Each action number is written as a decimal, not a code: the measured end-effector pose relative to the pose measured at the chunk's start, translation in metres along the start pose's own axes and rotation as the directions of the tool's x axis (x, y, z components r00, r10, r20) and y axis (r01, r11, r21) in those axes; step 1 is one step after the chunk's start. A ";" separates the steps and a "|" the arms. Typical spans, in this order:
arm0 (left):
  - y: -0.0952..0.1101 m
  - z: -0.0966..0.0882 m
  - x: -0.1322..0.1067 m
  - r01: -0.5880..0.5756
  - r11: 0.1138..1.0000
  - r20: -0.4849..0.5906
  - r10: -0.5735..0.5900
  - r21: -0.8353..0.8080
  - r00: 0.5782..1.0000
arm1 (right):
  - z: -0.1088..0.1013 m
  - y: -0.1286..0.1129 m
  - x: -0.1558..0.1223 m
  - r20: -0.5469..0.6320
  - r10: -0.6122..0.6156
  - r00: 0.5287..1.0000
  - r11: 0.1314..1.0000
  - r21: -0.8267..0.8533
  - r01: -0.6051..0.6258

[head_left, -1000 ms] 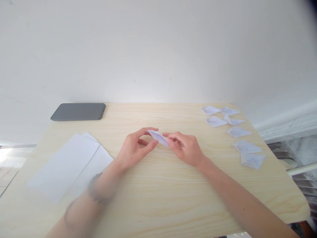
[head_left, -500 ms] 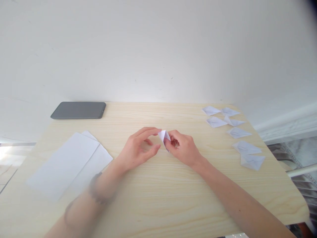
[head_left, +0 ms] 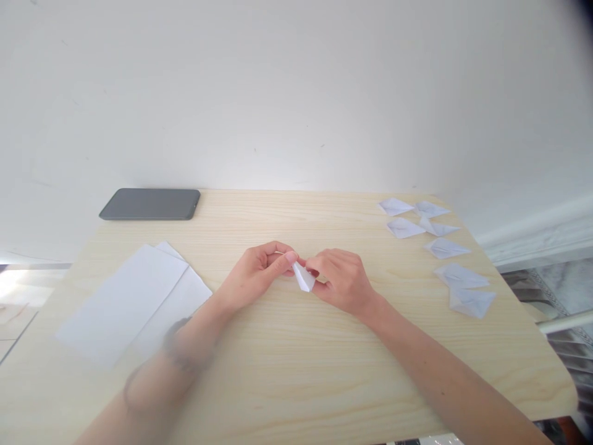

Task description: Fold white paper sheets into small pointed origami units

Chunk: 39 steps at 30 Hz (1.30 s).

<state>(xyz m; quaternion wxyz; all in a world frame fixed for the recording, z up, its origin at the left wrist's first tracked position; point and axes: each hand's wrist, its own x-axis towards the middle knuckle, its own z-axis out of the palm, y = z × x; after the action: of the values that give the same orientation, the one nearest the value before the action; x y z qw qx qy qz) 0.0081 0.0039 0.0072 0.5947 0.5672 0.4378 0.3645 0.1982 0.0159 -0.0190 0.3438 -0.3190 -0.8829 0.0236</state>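
In the head view, we are seeing a small folded paper [head_left: 304,277] between the two hands, in front of the middle of the surface [head_left: 287,377]; whether it is touching the wood, we cannot tell. The left hand [head_left: 262,269] is pinching its upper end, the thumb lying on top. The right hand [head_left: 341,279] is grasping its right side with bent fingers, whose tips are partly hiding. The lower end is pointing to the near edge, tilted.

We are judging this paper as very light and rather stiff along its creases, but soft where the layers are thin. It is probably not slipping easily, yet strong pressing would be crushing the points. For holding, we are preferring the thick creased sides, with light fingertips.

Along the right edge, from the far right corner, seven folded pieces [head_left: 446,248] are lying. Flat sheets [head_left: 123,296] are resting near the left edge, and a dark phone [head_left: 151,204] is lying at the far left corner.
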 end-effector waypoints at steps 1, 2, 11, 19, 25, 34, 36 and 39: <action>-0.001 0.000 0.000 0.011 1.000 -0.003 -0.011 -0.003 1.000 | -0.001 -0.001 0.001 -0.010 0.005 1.000 1.000 -0.003 -0.005; -0.001 0.000 0.000 0.026 1.000 -0.011 -0.026 -0.004 1.000 | -0.001 -0.001 0.002 -0.021 0.010 1.000 1.000 -0.005 -0.010; -0.007 -0.003 0.000 0.099 0.994 -0.046 -0.097 0.043 0.994 | -0.004 -0.002 0.002 -0.004 0.125 0.992 0.989 0.080 -0.124; -0.005 -0.002 0.000 0.125 0.991 -0.083 -0.122 0.042 0.989 | 0.000 0.001 -0.007 0.081 0.259 0.962 0.927 0.260 -0.271; -0.005 -0.002 0.000 0.119 0.993 -0.091 -0.116 0.025 0.989 | 0.000 0.001 -0.008 0.059 0.233 0.971 0.925 0.295 -0.240; -0.008 -0.008 0.003 0.129 0.988 -0.083 -0.136 -0.090 0.987 | -0.005 0.003 -0.006 0.037 0.126 0.991 0.937 0.325 -0.131; -0.008 -0.008 0.003 0.131 0.985 -0.082 -0.140 -0.114 0.987 | -0.006 0.003 -0.006 0.055 0.163 0.985 0.924 0.341 -0.172; -0.008 -0.006 0.003 0.122 0.986 -0.100 -0.134 -0.115 0.986 | -0.007 0.002 -0.007 0.119 0.224 0.967 0.884 0.393 -0.253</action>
<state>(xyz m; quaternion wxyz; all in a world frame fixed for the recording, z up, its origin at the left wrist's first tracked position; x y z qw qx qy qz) 0.0030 0.0084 -0.0006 0.6225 0.4845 0.4841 0.3786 0.2071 0.0126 -0.0184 0.3658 -0.3459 -0.8243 0.2590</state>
